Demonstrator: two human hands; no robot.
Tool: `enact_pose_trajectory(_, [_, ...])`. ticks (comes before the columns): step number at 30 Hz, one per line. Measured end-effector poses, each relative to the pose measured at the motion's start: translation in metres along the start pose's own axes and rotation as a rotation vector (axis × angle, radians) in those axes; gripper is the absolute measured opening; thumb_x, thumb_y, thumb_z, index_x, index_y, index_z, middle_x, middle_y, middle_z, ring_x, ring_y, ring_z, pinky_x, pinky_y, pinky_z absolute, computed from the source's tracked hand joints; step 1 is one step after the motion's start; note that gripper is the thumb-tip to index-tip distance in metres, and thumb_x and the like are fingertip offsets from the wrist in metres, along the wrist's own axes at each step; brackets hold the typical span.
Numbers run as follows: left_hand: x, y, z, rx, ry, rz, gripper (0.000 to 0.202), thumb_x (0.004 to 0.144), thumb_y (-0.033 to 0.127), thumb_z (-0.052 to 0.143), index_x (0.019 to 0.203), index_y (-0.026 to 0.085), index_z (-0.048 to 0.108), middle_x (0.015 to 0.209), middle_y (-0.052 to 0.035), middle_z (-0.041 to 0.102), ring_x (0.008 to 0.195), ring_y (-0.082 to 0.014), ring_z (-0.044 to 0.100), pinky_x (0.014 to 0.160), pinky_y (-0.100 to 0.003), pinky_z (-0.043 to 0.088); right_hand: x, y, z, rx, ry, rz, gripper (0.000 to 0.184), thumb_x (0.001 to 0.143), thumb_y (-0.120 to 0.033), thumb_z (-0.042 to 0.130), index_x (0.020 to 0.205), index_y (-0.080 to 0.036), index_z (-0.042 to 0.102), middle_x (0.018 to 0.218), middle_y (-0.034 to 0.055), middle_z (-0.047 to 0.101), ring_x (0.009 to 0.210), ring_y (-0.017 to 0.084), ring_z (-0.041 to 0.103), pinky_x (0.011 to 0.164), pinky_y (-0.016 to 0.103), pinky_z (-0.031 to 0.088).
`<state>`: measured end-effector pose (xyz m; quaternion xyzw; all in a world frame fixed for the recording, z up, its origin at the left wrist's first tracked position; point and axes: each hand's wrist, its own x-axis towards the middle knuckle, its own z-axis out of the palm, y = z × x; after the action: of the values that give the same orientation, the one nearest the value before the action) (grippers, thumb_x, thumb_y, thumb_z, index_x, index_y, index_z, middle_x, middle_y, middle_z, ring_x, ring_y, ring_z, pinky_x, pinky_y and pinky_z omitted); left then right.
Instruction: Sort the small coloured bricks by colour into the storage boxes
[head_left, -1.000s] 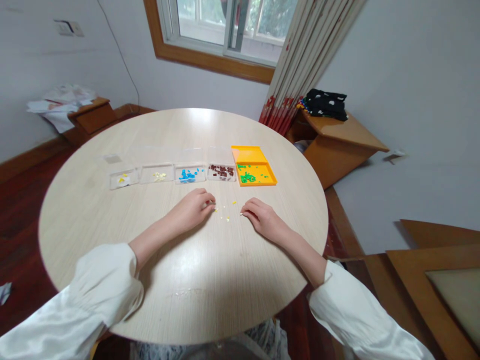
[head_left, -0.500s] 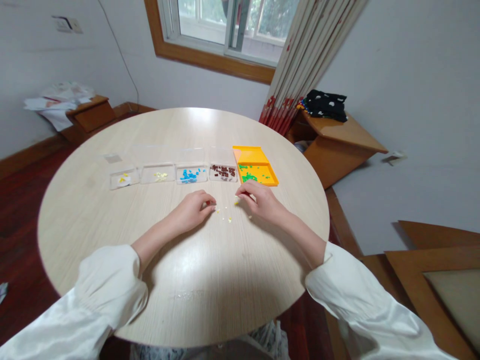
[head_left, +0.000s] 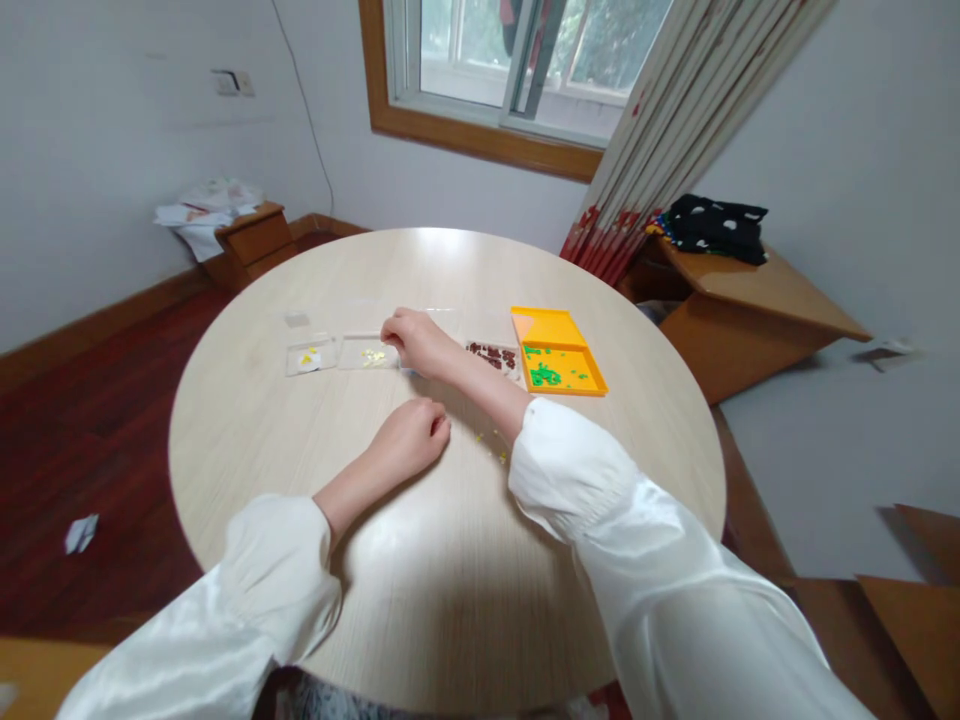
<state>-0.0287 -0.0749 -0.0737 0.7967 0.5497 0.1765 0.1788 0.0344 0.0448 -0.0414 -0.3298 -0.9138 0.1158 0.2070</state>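
Note:
My right hand (head_left: pixel 417 342) reaches across the table above the row of boxes. Its fingers are pinched together beside a clear box (head_left: pixel 354 352) of pale yellow pieces (head_left: pixel 373 357); anything between them is too small to see. Beneath that hand, the box of blue pieces is mostly covered. My left hand (head_left: pixel 411 437) rests on the table with curled fingers, and whatever it may hold is hidden. Tiny yellow and white pieces (head_left: pixel 502 457) lie scattered beside my right forearm, partly covered by it.
The round table (head_left: pixel 420 620) carries another clear box (head_left: pixel 324 366) with yellow pieces at left. To the right are dark brown pieces (head_left: pixel 491 355) in a clear box and an open orange box (head_left: pixel 594 382) with green pieces (head_left: pixel 546 375). A wooden cabinet (head_left: pixel 757 340) stands beyond the table.
My right hand has moved from the loose pieces leftward and away from me, over the boxes. My left hand stays low on the table, its fingers more curled. The view has turned left.

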Motion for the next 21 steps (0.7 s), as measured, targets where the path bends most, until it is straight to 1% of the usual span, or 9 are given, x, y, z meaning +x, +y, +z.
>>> enact_pose_trajectory(2, [0.0,-0.003,0.0,0.002,0.013,-0.003,0.023,0.083,0.017,0.046,0.061,0.017,0.054,0.065,-0.0057,0.058,0.063,-0.0176,0.052,0.062,-0.031,0.037,0.002,0.004,0.0,-0.023,-0.01,0.024,0.023,0.081,-0.002,0.044,0.081,-0.014,0.064,0.083,0.0049,0.061,0.079,0.015,0.053,0.078,0.027,0.041])
enact_pose_trajectory(5, [0.001,-0.003,0.0,-0.037,0.023,0.007,0.021,0.083,0.02,0.048,0.064,0.016,0.056,0.067,-0.0055,0.058,0.065,-0.0181,0.052,0.064,-0.031,0.039,-0.018,0.011,-0.019,-0.005,0.034,0.032,0.026,0.082,-0.002,0.044,0.087,-0.014,0.066,0.086,0.0049,0.065,0.084,0.016,0.057,0.08,0.028,0.042])
enact_pose_trajectory(8, [0.001,0.002,0.001,-0.113,-0.002,0.046,0.016,0.083,0.02,0.051,0.072,0.015,0.061,0.072,-0.0064,0.06,0.07,-0.0192,0.055,0.068,-0.032,0.042,-0.064,0.016,-0.047,0.012,0.086,0.068,0.023,0.084,-0.006,0.047,0.09,-0.014,0.068,0.09,0.0067,0.068,0.085,0.017,0.06,0.079,0.029,0.044])
enact_pose_trajectory(10, [0.001,0.006,0.002,-0.153,-0.03,0.076,0.014,0.084,0.021,0.053,0.078,0.014,0.064,0.077,-0.0071,0.061,0.075,-0.0198,0.056,0.072,-0.032,0.044,-0.103,0.019,-0.064,0.013,0.113,0.131,0.022,0.085,-0.009,0.048,0.09,-0.015,0.068,0.089,0.0074,0.069,0.083,0.017,0.061,0.077,0.029,0.045])
enact_pose_trajectory(12, [0.001,0.011,0.005,-0.166,-0.046,0.1,0.014,0.084,0.023,0.055,0.084,0.014,0.065,0.081,-0.0081,0.063,0.08,-0.0206,0.057,0.076,-0.033,0.044,-0.144,0.021,-0.074,0.0,0.125,0.194,0.02,0.085,-0.011,0.05,0.088,-0.018,0.069,0.088,0.0066,0.069,0.082,0.017,0.062,0.076,0.03,0.046])
enact_pose_trajectory(15, [0.003,0.018,0.011,-0.147,-0.047,0.127,0.016,0.084,0.025,0.056,0.088,0.013,0.065,0.087,-0.01,0.063,0.086,-0.0222,0.057,0.081,-0.035,0.045,-0.199,0.019,-0.074,-0.028,0.079,0.297,0.016,0.084,-0.012,0.054,0.085,-0.018,0.068,0.084,0.0068,0.069,0.078,0.018,0.062,0.074,0.031,0.048])
enact_pose_trajectory(17, [0.005,0.023,0.013,-0.109,-0.053,0.132,0.015,0.084,0.024,0.056,0.088,0.012,0.065,0.088,-0.0115,0.063,0.089,-0.0235,0.057,0.083,-0.037,0.044,-0.226,0.013,-0.069,-0.02,0.042,0.358,0.013,0.085,-0.014,0.055,0.086,-0.017,0.068,0.085,0.0081,0.068,0.08,0.018,0.062,0.075,0.032,0.049])
enact_pose_trajectory(19, [0.007,0.028,0.015,-0.057,-0.066,0.127,0.015,0.084,0.019,0.054,0.086,0.011,0.066,0.089,-0.0132,0.063,0.089,-0.0249,0.057,0.083,-0.038,0.044,-0.245,0.006,-0.063,0.0,0.031,0.403,0.013,0.086,-0.015,0.056,0.09,-0.016,0.068,0.089,0.0093,0.067,0.083,0.018,0.062,0.077,0.033,0.05])
enact_pose_trajectory(21, [0.009,0.032,0.016,-0.012,-0.08,0.13,0.018,0.084,0.014,0.049,0.083,0.01,0.066,0.087,-0.0147,0.063,0.088,-0.0257,0.057,0.081,-0.038,0.044,-0.257,-0.001,-0.059,0.012,0.063,0.438,0.014,0.086,-0.016,0.056,0.095,-0.016,0.067,0.093,0.0098,0.065,0.087,0.019,0.062,0.08,0.034,0.05])
